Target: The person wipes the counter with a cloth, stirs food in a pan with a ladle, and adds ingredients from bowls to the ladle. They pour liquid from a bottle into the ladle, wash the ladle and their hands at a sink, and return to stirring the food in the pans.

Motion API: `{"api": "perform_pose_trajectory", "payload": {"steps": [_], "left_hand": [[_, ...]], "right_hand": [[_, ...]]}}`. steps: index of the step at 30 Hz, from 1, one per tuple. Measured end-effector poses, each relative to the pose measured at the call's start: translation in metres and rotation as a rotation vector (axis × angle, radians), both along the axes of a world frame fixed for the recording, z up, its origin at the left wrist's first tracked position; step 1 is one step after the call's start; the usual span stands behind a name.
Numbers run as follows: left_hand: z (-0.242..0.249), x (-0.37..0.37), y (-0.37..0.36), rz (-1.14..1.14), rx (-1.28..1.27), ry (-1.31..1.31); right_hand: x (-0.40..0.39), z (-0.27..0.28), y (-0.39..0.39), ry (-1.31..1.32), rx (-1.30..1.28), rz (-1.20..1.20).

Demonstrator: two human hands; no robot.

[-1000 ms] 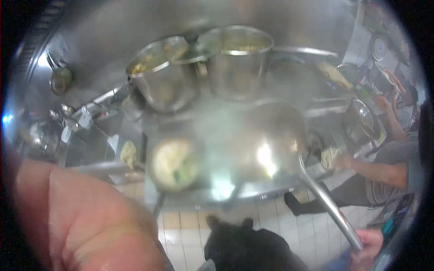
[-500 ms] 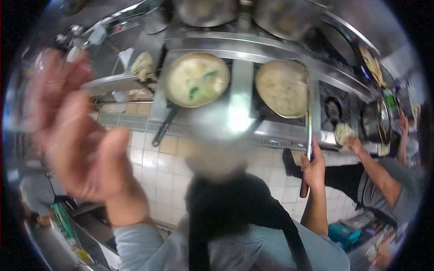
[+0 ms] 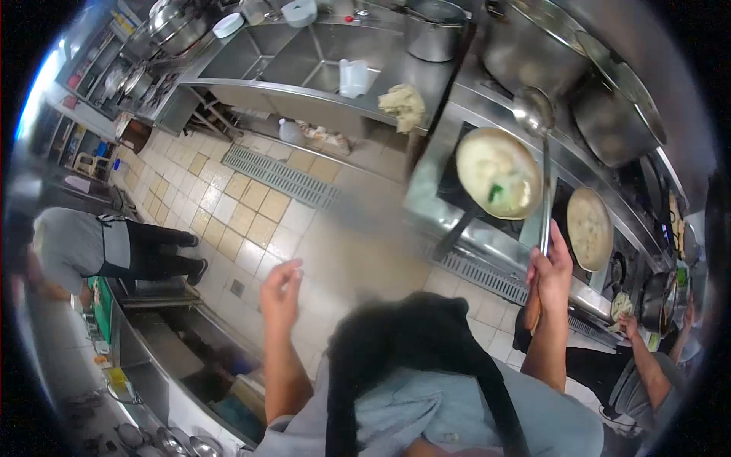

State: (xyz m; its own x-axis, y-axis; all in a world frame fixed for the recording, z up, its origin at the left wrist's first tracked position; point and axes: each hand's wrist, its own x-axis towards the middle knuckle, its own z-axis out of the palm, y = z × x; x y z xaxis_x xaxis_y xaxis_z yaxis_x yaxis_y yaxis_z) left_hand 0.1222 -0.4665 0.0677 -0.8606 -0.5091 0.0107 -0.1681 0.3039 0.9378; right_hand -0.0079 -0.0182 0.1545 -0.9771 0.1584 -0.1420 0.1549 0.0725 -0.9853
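The view had swung towards the sinks, and the left hand [image 3: 280, 293], raised close to the camera half a second earlier, was now lower and away from the stove [image 3: 435, 202]. Its fingers were drawn in, thumb and fingertips close together; whether they pinched anything small, I could not tell.

The right hand [image 3: 552, 266] was closed around the handle of a long ladle [image 3: 533, 113]. The ladle had run beside the right-hand pan [image 3: 588, 230]; now its handle passed between the two pans, its bowl beyond the far edge of the left-hand pan [image 3: 496, 164], near the big pots. That seemed to leave both pans within the ladle's reach, with the left hand taking no part at the stove. Pale sauce and green leaves showed in the left-hand pan, and both pans sat on the burners.
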Motion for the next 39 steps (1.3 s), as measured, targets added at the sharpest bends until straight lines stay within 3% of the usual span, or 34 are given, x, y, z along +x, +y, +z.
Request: {"api": "perform_pose_trajectory", "payload": {"steps": [4, 8, 16, 21, 24, 26, 29, 32, 34, 39], "left_hand": [[-0.005, -0.018, -0.043, -0.021, 0.005, 0.006], [-0.04, -0.045, -0.079, -0.007, 0.007, -0.068], [-0.045, -0.104, -0.142, 0.043, 0.002, -0.138], [-0.058, -0.139, -0.191, 0.146, 0.132, -0.096], [-0.078, -0.182, -0.232, 0.046, 0.124, -0.153], [-0.093, -0.224, -0.259, -0.137, -0.068, -0.127], [-0.071, -0.302, -0.279, -0.369, -0.05, -0.134], [-0.109, -0.38, -0.31, -0.576, -0.038, -0.06], [-0.079, -0.431, -0.305, -0.657, -0.137, -0.1], [-0.033, -0.545, -0.271, -0.808, 0.008, -0.005]], "right_hand": [[-0.041, -0.005, -0.072, -0.037, -0.204, 0.163], [-0.082, -0.004, -0.125, -0.096, -0.173, 0.236], [-0.198, -0.011, -0.22, -0.174, -0.154, 0.37], [-0.263, -0.009, -0.275, -0.201, -0.219, 0.439], [-0.28, -0.014, -0.304, -0.22, -0.223, 0.393], [-0.285, -0.013, -0.32, -0.195, -0.23, 0.379], [-0.275, -0.007, -0.341, -0.193, -0.202, 0.3], [-0.264, -0.002, -0.362, -0.209, -0.194, 0.199], [-0.256, -0.006, -0.368, -0.178, -0.13, 0.146], [-0.247, -0.01, -0.369, -0.19, -0.142, 0.074]]}}
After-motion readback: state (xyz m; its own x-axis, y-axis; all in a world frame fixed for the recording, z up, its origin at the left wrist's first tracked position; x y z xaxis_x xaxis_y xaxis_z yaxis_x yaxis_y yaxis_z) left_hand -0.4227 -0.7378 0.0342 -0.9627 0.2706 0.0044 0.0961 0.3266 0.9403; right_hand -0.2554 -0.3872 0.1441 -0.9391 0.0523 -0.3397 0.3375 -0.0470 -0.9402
